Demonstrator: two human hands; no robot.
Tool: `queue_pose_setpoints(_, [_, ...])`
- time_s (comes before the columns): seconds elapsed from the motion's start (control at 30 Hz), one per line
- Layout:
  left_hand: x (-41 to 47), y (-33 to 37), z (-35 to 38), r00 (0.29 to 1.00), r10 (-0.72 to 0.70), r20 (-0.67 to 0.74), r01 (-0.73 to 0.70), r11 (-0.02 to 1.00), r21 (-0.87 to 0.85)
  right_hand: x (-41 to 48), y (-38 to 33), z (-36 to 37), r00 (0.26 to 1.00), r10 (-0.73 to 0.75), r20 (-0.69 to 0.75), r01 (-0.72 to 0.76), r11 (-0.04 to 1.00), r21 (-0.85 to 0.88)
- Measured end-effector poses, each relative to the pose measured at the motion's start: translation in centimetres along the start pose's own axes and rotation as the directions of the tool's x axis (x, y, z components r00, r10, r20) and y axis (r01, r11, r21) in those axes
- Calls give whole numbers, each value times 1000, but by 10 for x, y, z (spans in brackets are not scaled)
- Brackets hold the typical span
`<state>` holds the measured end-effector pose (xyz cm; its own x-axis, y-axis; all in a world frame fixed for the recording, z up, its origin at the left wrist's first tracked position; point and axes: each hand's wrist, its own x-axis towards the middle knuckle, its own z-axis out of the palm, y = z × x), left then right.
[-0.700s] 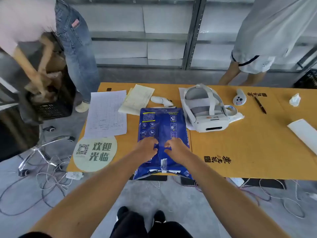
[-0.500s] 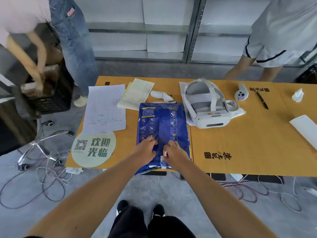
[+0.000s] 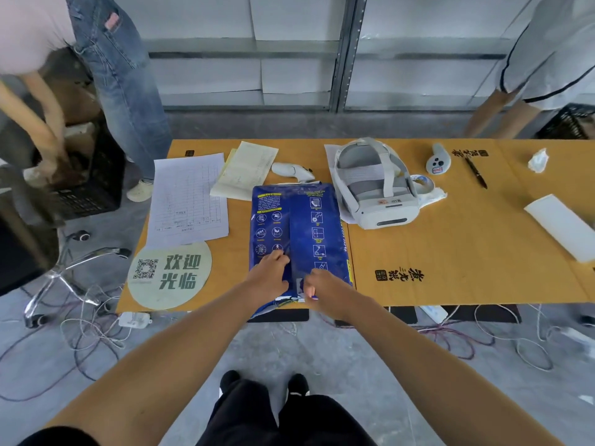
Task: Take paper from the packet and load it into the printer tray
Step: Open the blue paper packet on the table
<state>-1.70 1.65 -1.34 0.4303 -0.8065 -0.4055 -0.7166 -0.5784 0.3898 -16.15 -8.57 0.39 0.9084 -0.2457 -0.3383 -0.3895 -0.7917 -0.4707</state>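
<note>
A blue paper packet [image 3: 299,220] lies flat on the yellow table [image 3: 450,252], its near end overhanging the front edge. My left hand [image 3: 269,276] sits on the packet's near part, fingers curled into the wrapper's centre seam. My right hand [image 3: 325,291] is beside it, pinching the wrapper at the near end, where the blue foil is crumpled and a white edge shows. No printer or tray is in view.
A white headset [image 3: 376,188], two controllers [image 3: 291,170] [image 3: 436,159], a pen [image 3: 476,172], loose sheets [image 3: 188,197] and a round sign [image 3: 170,275] share the table. Two people [image 3: 112,75] [image 3: 531,75] stand behind it. Cables [image 3: 96,333] and a chair base [image 3: 70,268] lie on the floor at left.
Both hands have slid toward the packet's near end and come closer together. The wrapper's near edge looks more crumpled. The person at the back right has shifted right.
</note>
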Motion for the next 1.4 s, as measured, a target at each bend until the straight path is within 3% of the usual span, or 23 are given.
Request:
queue_pose_setpoints(0.2, [-13, 2, 10, 998, 52, -24, -47, 984, 174, -17, -16, 27, 979, 106, 175, -91, 992, -93])
queue_pose_setpoints(0.27, [-14, 0, 10, 998, 56, -33, -50, 985, 166, -20, -24, 36, 983, 136, 122, -123, 987, -108])
queue_pose_setpoints(0.37, [-15, 1, 8, 998, 43, -43, -38, 994, 101, -15, -28, 34, 968, 207, -143, -205, 978, 26])
queue_pose_setpoints(0.43, [-14, 2, 6, 1000, 9, -29, -8, 999, 41, -11, -23, 28, 943, 246, -224, -238, 969, 64])
queue_pose_setpoints(0.6, [-8, 2, 8, 998, -60, 6, 60, 986, -156, -9, -15, 23, 964, 205, -172, -217, 975, -53])
queue_pose_setpoints(0.77, [-2, 6, 10, 992, -115, -56, 94, 954, -285, -10, -15, 19, 977, 175, -125, -187, 978, -92])
queue_pose_setpoints(1.07, [-1, 11, 5, 991, -136, -4, 130, 957, -261, -25, -21, 31, 989, 141, 39, -135, 983, -121])
queue_pose_setpoints(1.23, [-3, 19, 0, 995, -66, -71, 37, 936, -350, -31, -19, 35, 981, 187, -51, -188, 982, -29])
queue_pose_setpoints(1.4, [-11, 30, -3, 993, -80, -92, 19, 843, -537, -29, -36, 30, 975, 156, -157, -156, 988, 10])
